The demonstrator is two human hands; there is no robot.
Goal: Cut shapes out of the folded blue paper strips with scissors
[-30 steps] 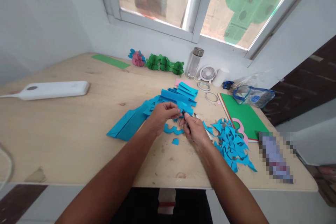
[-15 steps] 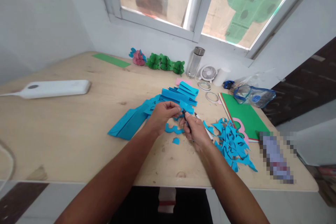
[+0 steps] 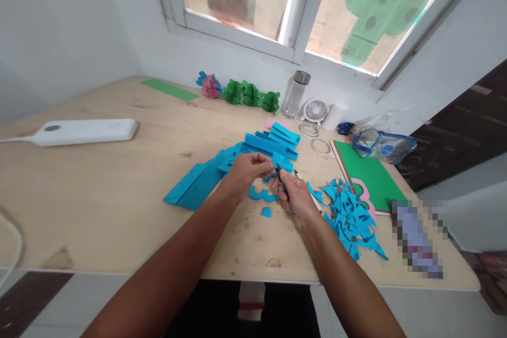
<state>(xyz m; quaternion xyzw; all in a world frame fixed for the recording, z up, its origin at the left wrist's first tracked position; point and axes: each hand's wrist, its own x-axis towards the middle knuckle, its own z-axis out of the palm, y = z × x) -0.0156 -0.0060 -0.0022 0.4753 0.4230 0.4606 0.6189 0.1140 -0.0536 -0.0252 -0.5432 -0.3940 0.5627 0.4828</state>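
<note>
My right hand (image 3: 295,193) is closed around a slim black tool (image 3: 282,182); its kind cannot be made out. The tool's upper end almost meets the fingertips of my left hand (image 3: 253,169), whose thumb and forefinger are pinched together. What those fingers hold, if anything, is too small to see. Folded and cut blue paper (image 3: 273,145) lies just behind both hands. Under them rests a blue scalloped paper piece (image 3: 262,194), partly covered. A small blue paper scrap (image 3: 265,212) sits nearer to me. Beside my right hand lies a white pen (image 3: 316,202), partly hidden.
Blue paper offcuts (image 3: 352,219) are heaped at right, near green sheets (image 3: 374,177) and a pink paper cutout (image 3: 364,195). Along the wall stand green paper ornaments (image 3: 249,94), a glass bottle (image 3: 293,96) and a small fan (image 3: 315,110). A white power strip (image 3: 87,132) lies left.
The view has shifted very slightly. Both hands keep nearly the same pose and place, and the paper lies as before.
</note>
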